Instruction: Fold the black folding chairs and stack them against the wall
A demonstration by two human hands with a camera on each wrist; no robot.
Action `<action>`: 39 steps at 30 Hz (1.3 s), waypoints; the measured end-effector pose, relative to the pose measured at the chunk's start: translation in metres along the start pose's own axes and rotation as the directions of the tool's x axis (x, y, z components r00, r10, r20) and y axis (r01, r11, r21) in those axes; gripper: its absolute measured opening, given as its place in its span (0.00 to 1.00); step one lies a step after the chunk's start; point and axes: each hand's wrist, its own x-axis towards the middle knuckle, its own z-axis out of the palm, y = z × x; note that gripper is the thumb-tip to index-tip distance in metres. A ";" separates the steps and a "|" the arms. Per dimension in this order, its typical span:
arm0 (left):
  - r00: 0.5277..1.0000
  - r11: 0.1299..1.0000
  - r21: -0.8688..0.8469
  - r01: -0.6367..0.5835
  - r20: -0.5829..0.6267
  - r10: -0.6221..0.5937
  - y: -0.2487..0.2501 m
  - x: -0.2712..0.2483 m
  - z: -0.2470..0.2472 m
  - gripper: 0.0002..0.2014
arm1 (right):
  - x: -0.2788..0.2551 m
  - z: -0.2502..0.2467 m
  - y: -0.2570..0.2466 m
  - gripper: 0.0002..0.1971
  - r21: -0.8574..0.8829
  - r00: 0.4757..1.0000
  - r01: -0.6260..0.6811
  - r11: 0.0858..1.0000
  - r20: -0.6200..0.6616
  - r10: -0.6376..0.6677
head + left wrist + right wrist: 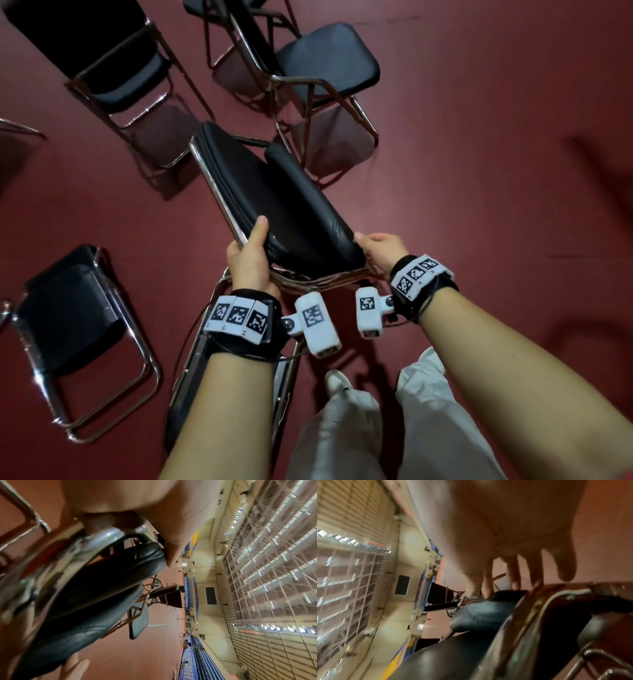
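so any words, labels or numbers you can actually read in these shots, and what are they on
No text can be read in any view.
Wrist bands: square black-and-white marker patterns only; tiny marks beneath them are too small to read.
Blue banners along the hall wall: white lettering, too blurred to read.
Folded chair in both hands: no label visible.

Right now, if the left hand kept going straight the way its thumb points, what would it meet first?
The left hand already grips the held chair; it would slide along that chair's black cushion. Beyond it probably an open chair, though depth is unclear.
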 end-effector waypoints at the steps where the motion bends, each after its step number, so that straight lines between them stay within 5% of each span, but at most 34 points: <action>1: 1.000 1.000 0.003 0.008 0.007 -0.008 0.001 -0.001 0.000 0.35 | 0.013 0.000 0.012 0.25 0.010 0.995 -0.101 0.995 -0.021 0.102; 3: 1.000 1.000 0.015 0.019 0.009 -0.019 0.001 -0.001 0.003 0.38 | 0.064 -0.001 0.056 0.54 0.030 0.968 -0.252 0.967 0.007 0.252; 4: 0.999 0.999 0.026 0.032 0.011 -0.033 0.003 -0.003 0.006 0.38 | 0.073 -0.001 0.067 0.59 0.048 0.947 -0.316 0.947 0.074 0.313; 6: 0.995 0.996 0.053 0.078 0.051 -0.081 0.008 -0.004 0.012 0.34 | 0.055 -0.004 0.060 0.54 0.196 0.914 -0.388 0.900 0.205 0.350; 8: 0.982 0.981 0.134 0.143 0.103 -0.157 0.019 -0.006 0.017 0.23 | -0.003 -0.003 0.016 0.41 0.249 0.886 -0.449 0.858 0.247 0.392; 10: 0.961 0.951 0.240 0.196 0.144 -0.234 0.028 -0.005 0.025 0.17 | -0.005 -0.007 0.014 0.31 0.382 0.896 -0.437 0.815 0.266 0.356; 15: 0.996 0.932 0.360 0.033 0.061 -0.059 0.028 -0.002 0.063 0.34 | 0.007 -0.025 0.013 0.35 0.610 0.878 -0.478 0.632 0.321 0.355; 19: 0.999 0.925 0.379 -0.022 -0.025 0.034 0.026 0.002 0.099 0.35 | 0.019 -0.047 -0.002 0.38 0.614 0.881 -0.472 0.632 0.301 0.365; 22: 0.999 0.939 0.344 -0.015 -0.023 0.025 0.026 0.010 0.126 0.41 | 0.039 -0.066 -0.021 0.29 0.597 0.888 -0.460 0.657 0.288 0.359; 27: 0.998 0.954 0.297 -0.029 -0.051 0.046 0.026 0.002 0.191 0.35 | 0.081 -0.105 -0.049 0.21 0.554 0.859 -0.512 0.657 0.338 0.385; 32: 0.993 0.967 0.252 -0.043 -0.098 0.070 0.006 -0.004 0.258 0.35 | 0.126 -0.155 -0.064 0.31 0.489 0.864 -0.503 0.713 0.305 0.401; 39: 0.998 0.978 0.206 -0.023 -0.052 0.034 -0.024 0.000 0.325 0.41 | 0.155 -0.228 -0.092 0.28 0.524 0.884 -0.466 0.713 0.239 0.402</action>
